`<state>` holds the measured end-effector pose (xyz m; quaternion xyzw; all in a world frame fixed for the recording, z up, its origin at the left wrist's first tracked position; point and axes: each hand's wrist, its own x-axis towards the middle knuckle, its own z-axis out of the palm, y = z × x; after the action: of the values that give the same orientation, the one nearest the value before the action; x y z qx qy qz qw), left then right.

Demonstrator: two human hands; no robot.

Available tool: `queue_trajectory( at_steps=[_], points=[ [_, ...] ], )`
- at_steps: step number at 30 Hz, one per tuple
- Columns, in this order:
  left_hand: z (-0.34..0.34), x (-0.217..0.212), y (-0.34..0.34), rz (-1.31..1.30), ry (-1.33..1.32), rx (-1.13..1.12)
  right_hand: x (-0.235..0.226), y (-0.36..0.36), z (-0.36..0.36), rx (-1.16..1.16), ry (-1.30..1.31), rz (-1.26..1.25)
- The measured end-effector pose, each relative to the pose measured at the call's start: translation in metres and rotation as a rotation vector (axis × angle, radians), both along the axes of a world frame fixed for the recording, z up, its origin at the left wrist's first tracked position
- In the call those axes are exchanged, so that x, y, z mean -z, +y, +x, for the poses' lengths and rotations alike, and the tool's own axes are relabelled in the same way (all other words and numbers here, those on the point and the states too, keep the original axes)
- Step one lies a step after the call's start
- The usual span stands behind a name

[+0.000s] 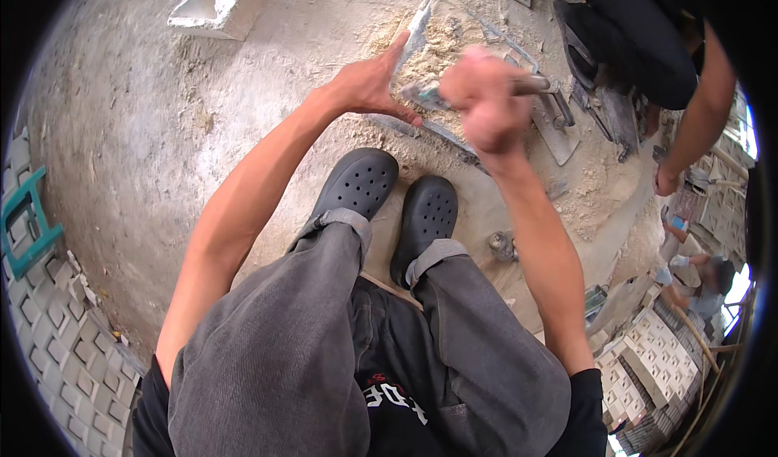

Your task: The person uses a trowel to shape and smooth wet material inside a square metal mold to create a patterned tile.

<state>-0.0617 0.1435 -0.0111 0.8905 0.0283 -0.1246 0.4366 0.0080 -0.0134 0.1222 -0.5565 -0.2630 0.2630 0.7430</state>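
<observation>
My left hand spreads thumb and fingers along the corner of a thin-edged, grey rectangular mould on the ground. Loose, crumbly, pale sandy material lies inside the mould. Over its right part, my right hand is closed in a fist and smeared by motion. From that fist a flat greyish blade sticks out to the left, apparently a trowel; its handle is hidden in my fingers. Just right of the fist, a plastering trowel with a metal bracket and rectangular blade rests on the ground.
A whitish hollow block-like form stands at the upper left. At the upper right another person crouches close by, among metal pieces. Patterned blocks are stacked at the lower right, where a further person works. A teal frame lies far left.
</observation>
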Motion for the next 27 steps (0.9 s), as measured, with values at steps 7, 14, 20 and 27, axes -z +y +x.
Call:
queue_trajectory(
  at_steps=[7,14,20,27],
  points=[
    [0.002,-0.017,0.000,0.014,0.108,0.006,-0.008,0.001,0.001,-0.013,0.037,0.062],
    [0.004,-0.018,0.001,-0.001,0.131,0.012,-0.016,0.001,-0.002,-0.032,-0.014,0.050],
    [0.004,-0.014,0.001,-0.007,0.087,0.005,-0.004,0.003,0.004,-0.021,0.044,0.058],
    [0.002,-0.012,-0.001,-0.023,0.082,0.023,-0.001,0.002,-0.002,-0.001,-0.059,-0.072]
  ],
)
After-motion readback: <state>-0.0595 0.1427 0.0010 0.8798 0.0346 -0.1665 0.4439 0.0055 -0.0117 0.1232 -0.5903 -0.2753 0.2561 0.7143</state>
